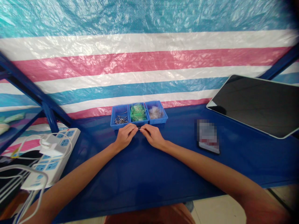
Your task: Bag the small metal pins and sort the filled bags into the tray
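My left hand and my right hand meet fingertip to fingertip just in front of the small blue bins. Both are closed in a pinch on one small, thin metal piece, dark and too small to name more exactly. Behind my left hand, the left blue bin holds loose slim metal pieces. Green plastic packets fill the middle bin. Clear, crumpled small plastic bags lie in the right bin, behind my right hand.
On the blue table, a phone-like device, partly blurred, lies to the right. A dark-screened panel stands behind it. To the left are a white power strip and cables. A striped sheet hangs behind the table.
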`<state>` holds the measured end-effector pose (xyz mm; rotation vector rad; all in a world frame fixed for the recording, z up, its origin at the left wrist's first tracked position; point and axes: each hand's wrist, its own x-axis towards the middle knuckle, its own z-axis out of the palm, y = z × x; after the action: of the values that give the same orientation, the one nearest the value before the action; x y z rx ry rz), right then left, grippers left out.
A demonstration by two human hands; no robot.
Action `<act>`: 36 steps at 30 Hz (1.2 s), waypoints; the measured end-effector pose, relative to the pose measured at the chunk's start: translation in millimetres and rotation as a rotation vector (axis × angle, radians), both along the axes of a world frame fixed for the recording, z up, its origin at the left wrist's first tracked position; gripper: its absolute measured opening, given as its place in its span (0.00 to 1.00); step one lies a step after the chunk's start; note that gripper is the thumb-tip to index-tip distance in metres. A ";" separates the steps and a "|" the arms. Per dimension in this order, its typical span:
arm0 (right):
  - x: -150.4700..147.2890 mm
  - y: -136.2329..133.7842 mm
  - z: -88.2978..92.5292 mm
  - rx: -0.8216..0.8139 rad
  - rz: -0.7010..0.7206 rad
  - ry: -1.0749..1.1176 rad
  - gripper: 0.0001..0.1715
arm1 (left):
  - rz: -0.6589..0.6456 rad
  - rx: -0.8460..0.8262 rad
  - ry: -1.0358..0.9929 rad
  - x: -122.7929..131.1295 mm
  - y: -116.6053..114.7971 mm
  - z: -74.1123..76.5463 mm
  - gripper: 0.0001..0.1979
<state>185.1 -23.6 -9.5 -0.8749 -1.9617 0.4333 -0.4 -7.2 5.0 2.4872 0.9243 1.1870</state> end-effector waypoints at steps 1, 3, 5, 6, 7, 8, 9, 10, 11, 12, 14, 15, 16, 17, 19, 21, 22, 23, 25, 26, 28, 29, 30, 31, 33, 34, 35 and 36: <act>-0.2 -0.1 0.3 0.001 0.000 0.008 0.14 | 0.001 -0.002 0.001 0.1 0.1 0.1 0.10; -0.5 -0.2 0.6 0.003 0.002 0.022 0.14 | 0.002 -0.006 0.008 0.1 0.2 0.3 0.10; -0.8 -0.3 0.7 0.002 0.005 0.031 0.13 | 0.003 -0.009 0.008 0.0 0.1 0.4 0.09; -0.9 -0.4 0.7 -0.001 0.005 0.032 0.13 | 0.004 -0.009 0.008 0.0 0.0 0.4 0.09; -1.0 -0.5 0.6 -0.004 0.002 0.033 0.13 | 0.005 -0.008 0.009 -0.1 -0.1 0.4 0.09; -1.2 -0.6 0.6 -0.007 -0.002 0.034 0.12 | 0.008 -0.008 0.011 -0.1 -0.2 0.4 0.09; -1.3 -0.7 0.5 -0.010 -0.009 0.036 0.12 | 0.012 -0.007 0.014 -0.1 -0.3 0.3 0.09; -1.5 -0.9 0.4 -0.014 -0.016 0.037 0.12 | 0.016 -0.005 0.016 0.0 -0.4 0.3 0.09; -1.6 -1.0 0.5 -0.019 -0.022 0.037 0.12 | 0.019 -0.004 0.017 0.0 -0.5 0.3 0.08; -1.7 -1.2 0.6 -0.024 -0.027 0.035 0.12 | 0.021 -0.002 0.017 0.1 -0.6 0.4 0.09; -1.9 -1.4 0.9 -0.034 -0.036 0.025 0.12 | 0.021 0.004 0.018 0.4 -0.7 0.8 0.09; -1.9 -1.5 1.2 -0.037 -0.039 0.022 0.12 | 0.021 0.006 0.018 0.5 -0.7 1.1 0.09; -1.9 -1.5 1.3 -0.039 -0.042 0.019 0.12 | 0.020 0.008 0.019 0.6 -0.7 1.4 0.09; -1.8 -1.3 1.4 -0.039 -0.047 0.018 0.12 | 0.021 0.010 0.019 0.7 -0.7 1.7 0.10; -1.6 -0.6 1.3 -0.039 -0.056 0.014 0.13 | 0.021 0.012 0.022 0.9 -0.8 2.1 0.10; -1.3 0.7 0.7 -0.041 -0.062 0.002 0.14 | 0.025 0.013 0.025 1.2 -0.8 2.1 0.10; -1.2 1.4 0.3 -0.044 -0.063 -0.005 0.14 | 0.028 0.013 0.025 1.4 -0.8 1.9 0.09; -1.1 2.1 -0.2 -0.048 -0.063 -0.013 0.15 | 0.030 0.013 0.023 1.6 -0.9 1.6 0.09; -1.1 3.1 -1.2 -0.056 -0.061 -0.026 0.16 | 0.032 0.014 0.016 2.0 -0.9 0.9 0.09; -1.1 3.4 -1.5 -0.056 -0.059 -0.030 0.17 | 0.032 0.014 0.012 2.2 -0.9 0.6 0.09; -1.1 3.3 -1.6 -0.047 -0.058 -0.031 0.16 | 0.032 0.014 0.004 2.4 -0.8 -0.1 0.08; -1.1 2.9 -1.5 -0.042 -0.059 -0.029 0.15 | 0.032 0.013 0.000 2.5 -0.7 -0.4 0.08; -1.0 2.5 -1.1 -0.037 -0.061 -0.023 0.15 | 0.033 0.010 -0.004 2.5 -0.7 -0.7 0.08; -1.1 1.9 -0.7 -0.034 -0.064 -0.016 0.14 | 0.035 0.008 -0.008 2.5 -0.6 -1.0 0.08; -1.2 0.7 0.4 -0.035 -0.068 0.000 0.13 | 0.041 0.000 -0.009 2.3 -0.5 -1.4 0.08; -1.2 0.2 0.8 -0.038 -0.067 0.006 0.13 | 0.045 -0.004 -0.007 2.1 -0.4 -1.5 0.08; -1.3 -0.2 1.1 -0.041 -0.067 0.012 0.13 | 0.048 -0.009 -0.005 1.9 -0.4 -1.5 0.08; -1.4 -0.4 1.3 -0.043 -0.066 0.016 0.13 | 0.049 -0.012 -0.002 1.8 -0.3 -1.5 0.08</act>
<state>183.7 -24.0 -8.2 -0.9580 -1.9096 0.4446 1.4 -7.5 3.5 2.4667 0.9951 1.1948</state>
